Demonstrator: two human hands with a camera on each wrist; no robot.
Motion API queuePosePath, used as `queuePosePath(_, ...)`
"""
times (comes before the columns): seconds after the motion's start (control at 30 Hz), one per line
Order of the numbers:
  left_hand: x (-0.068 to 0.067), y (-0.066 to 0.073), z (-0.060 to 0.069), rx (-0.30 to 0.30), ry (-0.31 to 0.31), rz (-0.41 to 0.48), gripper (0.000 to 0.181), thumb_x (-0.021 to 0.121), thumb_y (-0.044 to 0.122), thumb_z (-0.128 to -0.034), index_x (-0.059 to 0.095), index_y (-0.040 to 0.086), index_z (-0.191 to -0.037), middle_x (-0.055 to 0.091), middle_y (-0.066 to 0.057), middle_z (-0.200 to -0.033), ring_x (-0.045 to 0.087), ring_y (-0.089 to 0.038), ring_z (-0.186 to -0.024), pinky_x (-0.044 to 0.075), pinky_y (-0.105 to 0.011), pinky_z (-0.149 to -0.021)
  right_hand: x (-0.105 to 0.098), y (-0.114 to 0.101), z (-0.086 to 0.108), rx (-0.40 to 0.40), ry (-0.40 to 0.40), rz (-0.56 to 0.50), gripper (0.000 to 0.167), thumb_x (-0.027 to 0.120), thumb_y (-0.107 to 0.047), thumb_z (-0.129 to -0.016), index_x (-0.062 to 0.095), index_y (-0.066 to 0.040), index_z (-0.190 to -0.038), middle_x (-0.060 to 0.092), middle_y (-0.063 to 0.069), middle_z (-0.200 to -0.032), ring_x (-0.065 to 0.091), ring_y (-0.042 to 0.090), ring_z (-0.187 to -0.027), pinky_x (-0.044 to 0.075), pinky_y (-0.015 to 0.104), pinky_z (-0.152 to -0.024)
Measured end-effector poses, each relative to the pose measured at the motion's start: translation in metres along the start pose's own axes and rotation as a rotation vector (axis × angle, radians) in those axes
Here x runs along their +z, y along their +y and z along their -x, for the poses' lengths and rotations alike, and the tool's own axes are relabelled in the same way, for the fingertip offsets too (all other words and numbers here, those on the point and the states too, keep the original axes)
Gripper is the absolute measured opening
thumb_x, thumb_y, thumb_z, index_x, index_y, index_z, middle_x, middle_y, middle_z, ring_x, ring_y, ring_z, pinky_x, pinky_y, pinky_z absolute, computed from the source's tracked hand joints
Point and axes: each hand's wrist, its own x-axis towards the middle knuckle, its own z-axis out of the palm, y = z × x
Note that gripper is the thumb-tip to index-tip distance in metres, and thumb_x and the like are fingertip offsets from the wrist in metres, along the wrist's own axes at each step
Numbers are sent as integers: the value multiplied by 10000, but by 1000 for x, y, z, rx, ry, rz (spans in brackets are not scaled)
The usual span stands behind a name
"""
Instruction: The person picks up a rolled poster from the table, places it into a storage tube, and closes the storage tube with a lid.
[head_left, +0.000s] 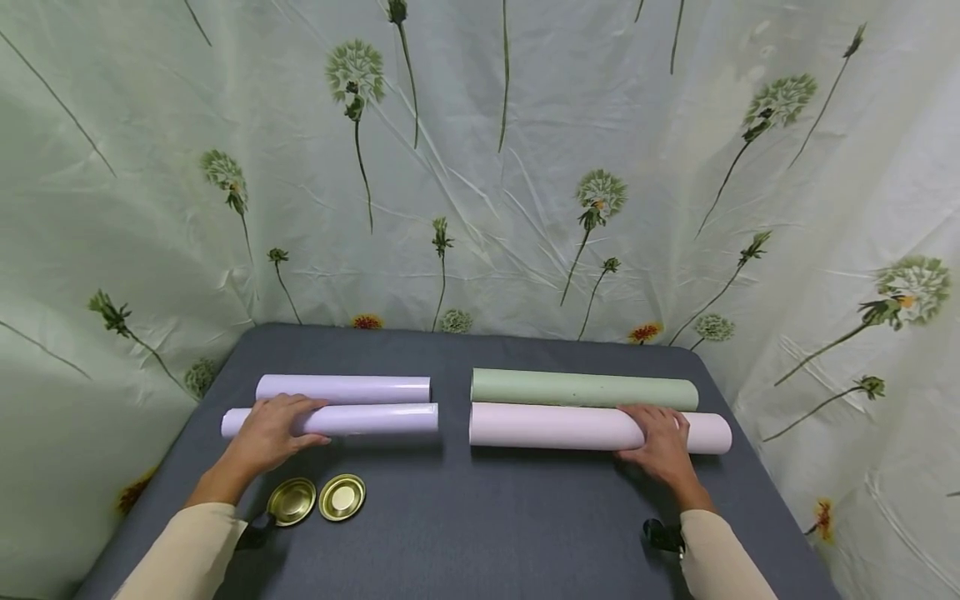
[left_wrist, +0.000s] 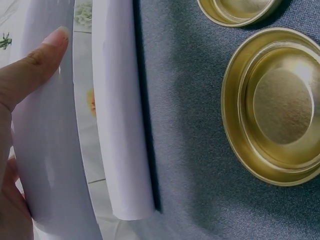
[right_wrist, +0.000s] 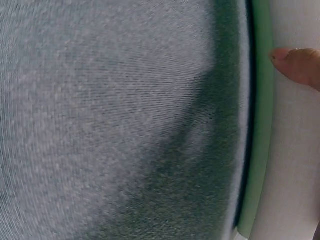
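Observation:
My left hand (head_left: 270,433) holds the nearer of two lavender rolls (head_left: 382,420) near its left part. Its thumb lies along this roll (left_wrist: 52,150) in the left wrist view, with fingers partly hidden behind. The other lavender roll (head_left: 352,387) lies just beyond. On the right side, my right hand (head_left: 662,442) grips a pale pink roll (head_left: 547,427) right of its middle, thumb on the near side. Behind it is a light green roll (head_left: 585,389), which shows as a strip (right_wrist: 262,125) beside the pink one (right_wrist: 290,150) in the right wrist view.
Two shallow gold dishes, one left (head_left: 292,502) and one right (head_left: 342,498), sit on the dark grey cloth-covered table (head_left: 480,533), close to my left forearm. A pale curtain (head_left: 480,183) with dandelion prints hangs behind and at the sides of the table.

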Motion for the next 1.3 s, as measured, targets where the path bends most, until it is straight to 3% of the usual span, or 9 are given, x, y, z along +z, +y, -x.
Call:
queuePosePath(0.4,1,3,-4,69,78,16,504,870,266,-649,696,86,-1086,706,-101,-968,634,-309,-872,386,-451,-698,-14,-12,-4,-21,68,-4,727,951,-84,-465,660,-47,-1130,630,207,-1109,497,401,-1072,218,629,-902)
queuePosePath(0.57,-1,6,-8,52,69,3,524,865,273,-661,701,88,-1124,704,-115,-987,639,-327,-898,400,-477,-716,-17,-15,-9,-51,94,-4,730,950,-78,-455,663,-49,-1125,632,208,-1103,502,401,-1063,224,624,-911)
queuePosePath(0.83,-4,11,-12,30,54,4,519,863,277,-677,703,85,-1132,670,-122,-1004,633,-351,-924,402,-494,-755,-21,-19,-16,-44,88,-17,727,952,-87,-472,659,-51,-1136,629,213,-1118,498,411,-1071,216,642,-923)
queuePosePath(1.03,-3,12,-14,52,53,-2,524,861,262,-680,701,74,-1143,659,-105,-987,634,-319,-902,396,-477,-742,-25,-21,-20,-55,98,-29,737,957,-97,-467,659,-48,-1139,631,218,-1119,503,408,-1068,218,645,-923)
queuePosePath(1.3,-1,15,-17,97,115,-21,534,871,262,-659,694,95,-1134,665,-125,-1020,622,-348,-936,407,-509,-767,-29,-25,-26,-53,80,-40,736,953,-89,-473,655,-43,-1145,628,222,-1129,497,404,-1081,212,643,-933)
